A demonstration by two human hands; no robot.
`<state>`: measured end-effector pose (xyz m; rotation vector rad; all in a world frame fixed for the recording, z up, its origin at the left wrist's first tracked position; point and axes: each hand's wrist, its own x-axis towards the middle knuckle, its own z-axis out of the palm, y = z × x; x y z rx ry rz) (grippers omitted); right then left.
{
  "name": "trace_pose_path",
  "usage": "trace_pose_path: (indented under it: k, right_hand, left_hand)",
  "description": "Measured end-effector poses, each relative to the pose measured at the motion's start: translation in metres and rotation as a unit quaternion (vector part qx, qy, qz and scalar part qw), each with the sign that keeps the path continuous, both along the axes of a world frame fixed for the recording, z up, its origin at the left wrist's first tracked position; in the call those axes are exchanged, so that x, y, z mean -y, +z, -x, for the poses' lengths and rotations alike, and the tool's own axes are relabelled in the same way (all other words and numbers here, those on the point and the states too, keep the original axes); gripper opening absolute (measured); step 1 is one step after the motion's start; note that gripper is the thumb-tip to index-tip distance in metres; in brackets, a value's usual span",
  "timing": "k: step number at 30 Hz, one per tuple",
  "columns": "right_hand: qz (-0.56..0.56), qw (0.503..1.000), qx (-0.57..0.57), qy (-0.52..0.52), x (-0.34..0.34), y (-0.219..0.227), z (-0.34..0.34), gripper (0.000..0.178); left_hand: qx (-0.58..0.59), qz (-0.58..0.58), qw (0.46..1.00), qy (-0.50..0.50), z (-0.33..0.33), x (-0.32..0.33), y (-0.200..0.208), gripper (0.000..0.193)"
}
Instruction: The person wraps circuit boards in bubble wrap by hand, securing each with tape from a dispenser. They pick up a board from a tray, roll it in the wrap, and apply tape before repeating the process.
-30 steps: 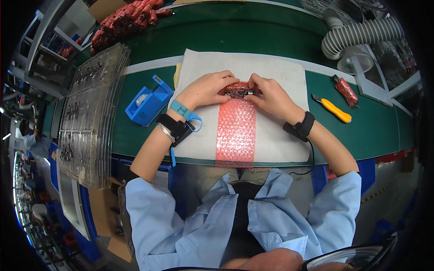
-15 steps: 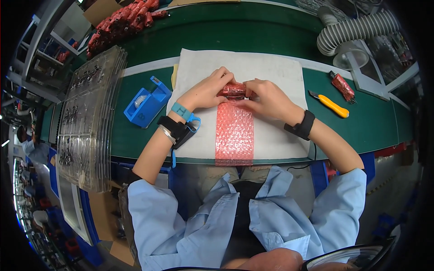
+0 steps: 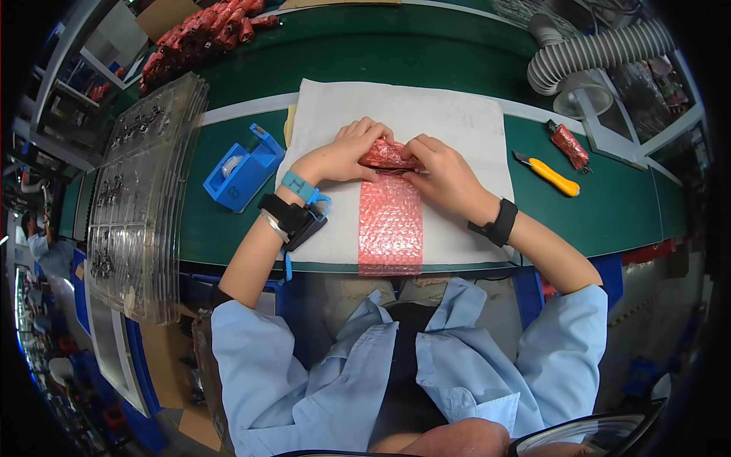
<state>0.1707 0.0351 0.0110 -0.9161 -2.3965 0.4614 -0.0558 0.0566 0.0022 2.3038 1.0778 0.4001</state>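
A strip of pink bubble wrap (image 3: 390, 221) lies lengthwise on a white sheet (image 3: 466, 221), its near end reaching over the table's front edge. At the strip's far end is a pink bubble-wrapped roll (image 3: 387, 154); what is inside is mostly hidden, though a dark line shows along its near side. My left hand (image 3: 346, 152) grips the roll's left end, fingers over the top and thumb at the near side. My right hand (image 3: 445, 174) closes on the right end, with fingertips on top and thumb below.
Left of the sheet stands a blue tape dispenser (image 3: 240, 175), beside stacked clear plastic trays (image 3: 145, 198). To the right lie a yellow utility knife (image 3: 554, 178) and a wrapped red piece (image 3: 569, 147). Red wrapped pieces (image 3: 202, 46) are heaped far left; a grey duct hose (image 3: 601, 55) hangs far right.
My right fingers have shifted their hold at the roll's right end, and more of its wrapped top shows between my hands. The whole view has moved slightly.
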Motion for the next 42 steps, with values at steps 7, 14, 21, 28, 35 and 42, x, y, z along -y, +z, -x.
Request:
trace_pose_path:
  k: [7,14,21,28,35,42]
  right_hand:
    - [-0.055,0.997,0.051,0.005,0.005,0.002,0.002,0.03]
    - [0.039,0.999,-0.027,0.012,0.006,0.001,0.007,0.036]
    - [0.012,1.0,-0.003,-0.011,0.006,-0.007,0.01,0.044]
    - [-0.045,0.998,0.03,-0.019,0.009,-0.009,0.015,0.042]
    - [0.123,0.991,0.024,0.04,-0.012,0.009,-0.002,0.031]
    - [0.226,0.972,0.066,0.013,-0.011,0.009,-0.005,0.035]
  left_hand:
    - [-0.022,-0.071,0.997,-0.012,0.001,0.007,-0.002,0.065]
    - [0.008,-0.026,0.999,-0.021,0.008,0.005,-0.005,0.064]
    - [0.001,0.033,0.999,-0.004,0.013,0.008,-0.003,0.07]
    - [-0.064,0.014,0.998,0.022,0.01,0.018,0.014,0.061]
    - [-0.067,-0.058,0.996,0.028,0.002,0.026,0.007,0.043]
    - [-0.068,-0.205,0.976,0.032,-0.003,0.039,-0.005,0.041]
